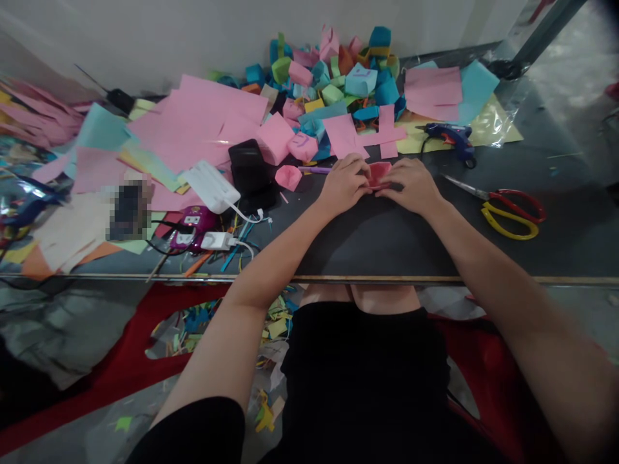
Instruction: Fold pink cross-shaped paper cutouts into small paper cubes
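Between my two hands, just above the dark table [348, 248], is a small pink folded paper piece [380, 174]; it looks like an open cup or box. My left hand [347, 182] grips its left side with bent fingers. On the right side, my right hand [410, 183] pinches the same piece. The fingers partly cover its edges. Left of my left hand lies a purple pen [314, 170], with another small pink paper cup [289, 178] beyond it. A pink paper cross [384, 134] lies flat behind my hands.
Scissors [507, 207] with red and yellow handles and a blue glue gun [452, 138] lie to the right. Folded paper boxes [333, 95] pile up at the back. Pink sheets [178, 135], a white power bank [211, 185] and a purple power strip [193, 229] are left.
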`<control>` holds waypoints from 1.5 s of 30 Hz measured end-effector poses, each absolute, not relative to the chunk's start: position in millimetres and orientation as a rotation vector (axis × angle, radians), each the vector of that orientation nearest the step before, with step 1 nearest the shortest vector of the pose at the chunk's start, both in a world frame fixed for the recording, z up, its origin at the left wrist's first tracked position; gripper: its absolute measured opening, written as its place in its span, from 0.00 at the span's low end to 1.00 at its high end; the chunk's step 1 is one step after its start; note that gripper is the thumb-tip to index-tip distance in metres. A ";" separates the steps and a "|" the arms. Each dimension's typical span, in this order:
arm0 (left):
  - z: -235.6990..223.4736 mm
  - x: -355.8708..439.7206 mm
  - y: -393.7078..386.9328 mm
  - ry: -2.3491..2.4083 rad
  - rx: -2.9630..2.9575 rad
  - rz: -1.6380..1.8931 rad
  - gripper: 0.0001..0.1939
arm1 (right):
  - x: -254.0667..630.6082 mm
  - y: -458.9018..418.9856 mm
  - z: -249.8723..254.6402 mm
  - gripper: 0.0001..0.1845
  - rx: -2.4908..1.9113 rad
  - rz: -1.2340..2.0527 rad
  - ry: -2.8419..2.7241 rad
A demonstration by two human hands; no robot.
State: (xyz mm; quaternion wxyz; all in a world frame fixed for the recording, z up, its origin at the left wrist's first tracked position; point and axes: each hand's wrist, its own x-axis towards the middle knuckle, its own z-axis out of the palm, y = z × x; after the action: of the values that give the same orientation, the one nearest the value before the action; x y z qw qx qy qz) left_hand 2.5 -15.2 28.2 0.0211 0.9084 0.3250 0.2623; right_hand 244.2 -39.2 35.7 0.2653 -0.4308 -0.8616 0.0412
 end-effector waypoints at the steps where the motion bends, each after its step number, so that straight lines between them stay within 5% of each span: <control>1: 28.8 1.7 -14.7 1.005 2.823 0.802 0.11 | 245.8 -39.0 35.8 0.13 -1.155 0.093 -2.320; 26: 44.0 5.6 -25.0 0.927 2.972 0.564 0.15 | 245.0 -40.2 38.5 0.14 -1.132 0.091 -2.381; 45: 40.1 13.0 -27.4 0.954 2.815 0.702 0.18 | 237.5 -46.7 44.3 0.14 -1.162 0.046 -2.413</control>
State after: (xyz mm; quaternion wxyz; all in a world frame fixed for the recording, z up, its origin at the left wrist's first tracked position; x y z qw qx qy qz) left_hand 13.0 -27.4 40.1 0.0437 0.9208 0.3121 0.2297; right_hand 237.5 -46.7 44.3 0.2296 -0.4222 -0.8768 0.0166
